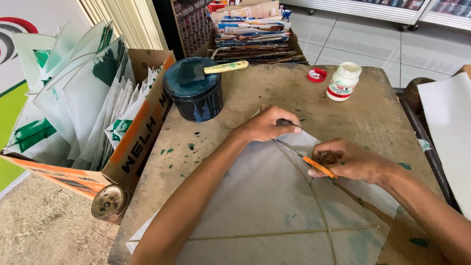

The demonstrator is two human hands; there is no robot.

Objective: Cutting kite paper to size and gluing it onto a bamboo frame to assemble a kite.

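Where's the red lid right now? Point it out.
In the head view, the red lid lies at the table's far edge, just left of the white glue bottle.
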